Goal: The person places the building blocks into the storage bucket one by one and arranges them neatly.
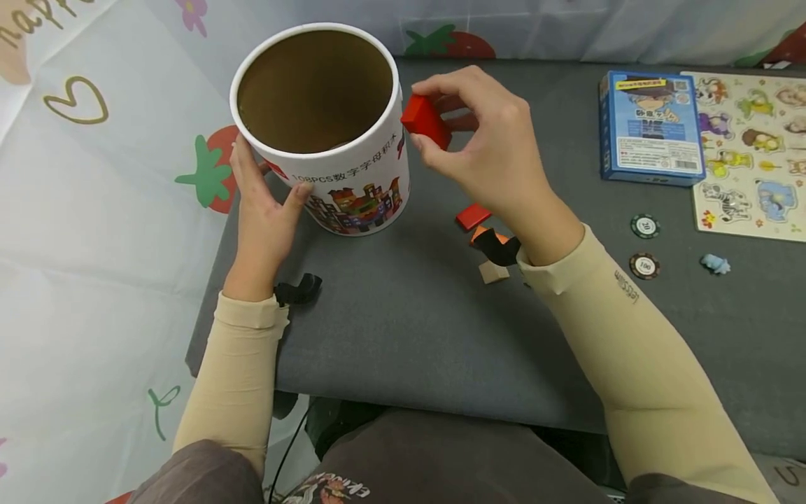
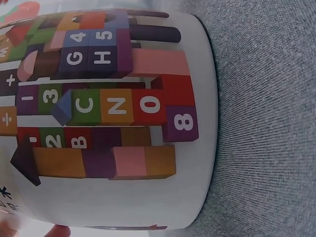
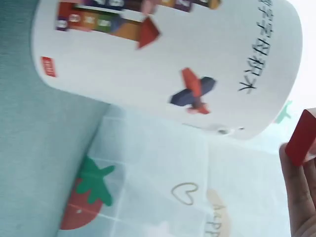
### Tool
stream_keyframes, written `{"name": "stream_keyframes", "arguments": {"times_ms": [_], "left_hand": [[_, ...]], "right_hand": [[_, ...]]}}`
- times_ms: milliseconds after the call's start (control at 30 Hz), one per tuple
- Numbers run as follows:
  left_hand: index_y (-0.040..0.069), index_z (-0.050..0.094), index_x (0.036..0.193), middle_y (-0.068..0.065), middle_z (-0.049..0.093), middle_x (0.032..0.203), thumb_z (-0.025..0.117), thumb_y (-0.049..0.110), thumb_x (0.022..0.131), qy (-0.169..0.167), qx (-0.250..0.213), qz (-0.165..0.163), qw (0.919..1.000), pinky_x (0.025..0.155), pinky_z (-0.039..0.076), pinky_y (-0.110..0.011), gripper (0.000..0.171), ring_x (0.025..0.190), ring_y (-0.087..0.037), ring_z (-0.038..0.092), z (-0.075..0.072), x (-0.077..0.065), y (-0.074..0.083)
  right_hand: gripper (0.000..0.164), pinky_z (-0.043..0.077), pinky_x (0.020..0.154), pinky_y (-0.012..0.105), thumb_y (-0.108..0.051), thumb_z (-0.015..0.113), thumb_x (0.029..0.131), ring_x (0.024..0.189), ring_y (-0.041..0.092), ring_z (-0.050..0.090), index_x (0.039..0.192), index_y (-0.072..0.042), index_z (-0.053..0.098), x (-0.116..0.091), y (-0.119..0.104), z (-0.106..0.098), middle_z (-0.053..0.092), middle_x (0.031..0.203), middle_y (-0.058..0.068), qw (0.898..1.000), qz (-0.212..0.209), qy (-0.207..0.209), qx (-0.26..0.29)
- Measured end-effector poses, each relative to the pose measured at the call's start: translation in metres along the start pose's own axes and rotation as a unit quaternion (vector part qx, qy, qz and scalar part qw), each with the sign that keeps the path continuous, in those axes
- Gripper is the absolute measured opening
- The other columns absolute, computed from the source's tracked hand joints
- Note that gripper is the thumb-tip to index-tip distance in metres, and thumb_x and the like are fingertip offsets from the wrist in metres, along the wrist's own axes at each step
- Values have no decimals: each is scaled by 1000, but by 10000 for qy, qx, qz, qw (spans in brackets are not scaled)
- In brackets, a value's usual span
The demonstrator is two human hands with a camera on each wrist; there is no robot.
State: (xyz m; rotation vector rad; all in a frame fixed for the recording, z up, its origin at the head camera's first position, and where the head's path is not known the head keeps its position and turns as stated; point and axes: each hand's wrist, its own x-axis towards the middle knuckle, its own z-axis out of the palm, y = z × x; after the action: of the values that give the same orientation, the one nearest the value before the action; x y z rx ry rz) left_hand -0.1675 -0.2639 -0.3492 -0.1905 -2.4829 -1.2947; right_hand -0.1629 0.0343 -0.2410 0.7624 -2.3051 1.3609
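A big white cylindrical bucket (image 1: 371, 168) with printed toy-block pictures stands at the table's left end, its top uncovered. My left hand (image 1: 267, 210) holds the bucket's near left side, thumb on the front below the rim. Between thumb and fingers, my right hand (image 1: 485, 133) pinches a red block (image 1: 425, 120) just right of the rim, outside the bucket. The same red block (image 3: 302, 138) shows at the right edge of the right wrist view. Under my right wrist lie a flat red block (image 1: 472, 216), an orange block (image 1: 483, 234), partly hidden by a black strap, and a plain wooden block (image 1: 494, 271).
Farther right stand a blue box (image 1: 653, 129) and an animal puzzle board (image 1: 749, 210). Two round chips, one green (image 1: 645, 225) and one black (image 1: 644, 265), lie near a small blue figure (image 1: 715, 264). The grey table (image 1: 390, 336) ends at the left beside a white printed cloth (image 1: 113, 231).
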Motion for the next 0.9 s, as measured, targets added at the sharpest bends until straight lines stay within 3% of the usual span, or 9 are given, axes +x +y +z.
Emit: {"name": "stream_keyframes", "arguments": {"times_ms": [133,300,433,600,900], "left_hand": [[34,-1,153,18,4,152,53,80,71,45,50,-30,10000,105,31,-47,108,131,-12,29,0,-1,-1],[35,0,152,18,5,152,53,80,72,63,44,-28,10000,104,32,-48,106,130,-12,29,1,-1,-1],[33,0,153,17,6,152,52,80,72,88,76,70,9999,104,32,-47,107,130,-12,30,2,1,-1],[32,1,153,17,8,152,51,82,71,130,46,164,9998,103,33,-45,108,129,-11,31,3,2,-1],[33,1,153,17,7,152,50,82,72,118,105,93,9998,104,32,-41,107,129,-11,31,2,0,-2]], "right_hand": [[34,49,85,26,-6,73,82,99,12,59,113,5,64,14,-20,1,63,108,13,9982,-562,225,36],[37,49,85,24,-14,72,85,98,12,60,114,8,62,32,-18,8,63,108,16,9897,-1313,564,-28],[45,47,87,22,-17,75,83,100,6,60,118,6,58,47,-17,21,62,114,12,9940,-928,470,327],[45,44,89,18,-20,74,83,103,6,59,122,0,61,67,-16,39,58,118,9,9979,-509,-87,394],[42,41,89,13,-28,71,85,103,5,59,122,-9,61,92,-10,68,58,119,1,9902,89,-1270,-581]]}}
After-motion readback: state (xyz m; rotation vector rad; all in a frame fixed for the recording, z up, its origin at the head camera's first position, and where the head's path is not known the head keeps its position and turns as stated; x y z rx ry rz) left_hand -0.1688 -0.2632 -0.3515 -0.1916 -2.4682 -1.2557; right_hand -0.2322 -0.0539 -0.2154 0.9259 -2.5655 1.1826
